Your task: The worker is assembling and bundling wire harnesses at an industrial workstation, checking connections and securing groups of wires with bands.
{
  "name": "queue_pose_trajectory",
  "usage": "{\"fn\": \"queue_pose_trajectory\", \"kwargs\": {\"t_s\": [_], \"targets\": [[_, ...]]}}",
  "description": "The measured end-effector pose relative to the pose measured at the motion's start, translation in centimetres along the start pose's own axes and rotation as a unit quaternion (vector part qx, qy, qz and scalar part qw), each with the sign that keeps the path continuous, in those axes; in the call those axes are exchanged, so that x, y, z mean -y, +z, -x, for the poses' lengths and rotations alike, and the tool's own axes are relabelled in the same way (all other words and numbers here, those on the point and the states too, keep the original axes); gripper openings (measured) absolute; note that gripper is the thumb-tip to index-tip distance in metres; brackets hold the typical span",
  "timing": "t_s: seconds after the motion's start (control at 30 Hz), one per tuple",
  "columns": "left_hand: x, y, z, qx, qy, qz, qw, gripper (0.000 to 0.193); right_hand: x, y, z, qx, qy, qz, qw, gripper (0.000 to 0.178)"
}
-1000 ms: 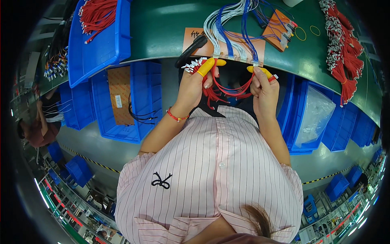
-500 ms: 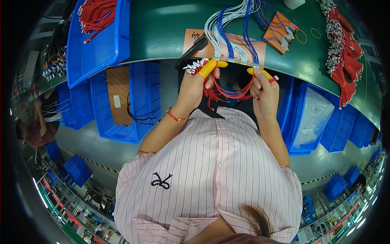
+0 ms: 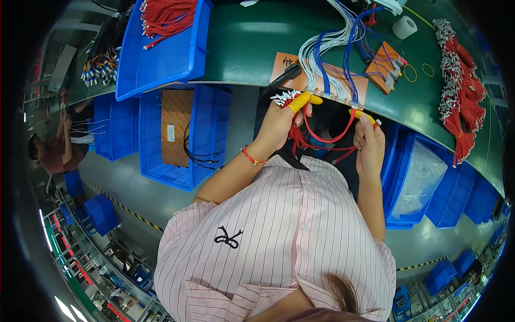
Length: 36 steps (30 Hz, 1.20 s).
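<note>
My left hand (image 3: 277, 124), with yellow finger covers, is closed round a bundle of red cables (image 3: 298, 137). White connectors (image 3: 285, 98) stick out above its fist. The covered fingertips reach the table edge, beside a row of pale connectors (image 3: 333, 97) that carry white cables (image 3: 311, 56) and blue cables (image 3: 325, 67). My right hand (image 3: 369, 140), also with a yellow finger cover, pinches a red cable whose white end (image 3: 378, 123) shows beside the fingers. A red loop (image 3: 335, 138) hangs between both hands; its upper right end reaches the connector row.
A blue bin (image 3: 161, 70) with red cables stands on the green table (image 3: 241, 43). An orange block (image 3: 383, 70), a white roll (image 3: 404, 27) and red cable bundles (image 3: 461, 91) lie to the right. Blue crates (image 3: 209, 129) stand below. Another person (image 3: 53, 147) sits far left.
The whole view has shifted, so the table lies lower and further right. My right hand has lowered slightly from the connector row, and fewer red strands span between my hands.
</note>
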State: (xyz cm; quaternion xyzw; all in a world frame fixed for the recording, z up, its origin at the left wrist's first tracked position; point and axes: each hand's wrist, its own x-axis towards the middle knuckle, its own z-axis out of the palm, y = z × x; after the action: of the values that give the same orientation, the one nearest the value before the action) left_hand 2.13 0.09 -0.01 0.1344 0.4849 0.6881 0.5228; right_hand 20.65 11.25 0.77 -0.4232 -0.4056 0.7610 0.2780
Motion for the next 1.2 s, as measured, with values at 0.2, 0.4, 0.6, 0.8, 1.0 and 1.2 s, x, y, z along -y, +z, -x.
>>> {"fn": "queue_pose_trajectory", "kwargs": {"t_s": [0.2,0.4,0.6,0.8,1.0,1.2], "targets": [[-0.3,1.4,-0.6,-0.023,-0.014,-0.020,0.999,0.024,0.1,1.1,0.0,0.018,0.017,0.041,0.999,0.026],[0.1,0.5,-0.5,0.013,-0.017,0.010,1.000,0.024,0.0,0.8,-1.0,0.054,-0.005,0.016,0.998,0.027],[-5.4,-1.1,4.0,0.102,-0.031,0.079,0.991,0.024,-0.1,-1.0,0.2,0.081,0.003,0.092,0.992,0.028],[-21.8,-5.6,11.7,0.055,0.427,-0.084,0.899,0.022,1.9,0.2,1.8,0.116,0.012,0.221,0.968,0.021],[-32.4,-11.5,0.5,-0.263,0.523,-0.630,0.510,0.023,0.4,1.2,1.8,0.177,0.015,0.218,0.960,0.021],[-29.9,-18.1,-12.0,-0.119,0.241,-0.698,0.664,0.056,0.8,1.8,2.4,0.196,0.005,0.247,0.949,0.020]]}}
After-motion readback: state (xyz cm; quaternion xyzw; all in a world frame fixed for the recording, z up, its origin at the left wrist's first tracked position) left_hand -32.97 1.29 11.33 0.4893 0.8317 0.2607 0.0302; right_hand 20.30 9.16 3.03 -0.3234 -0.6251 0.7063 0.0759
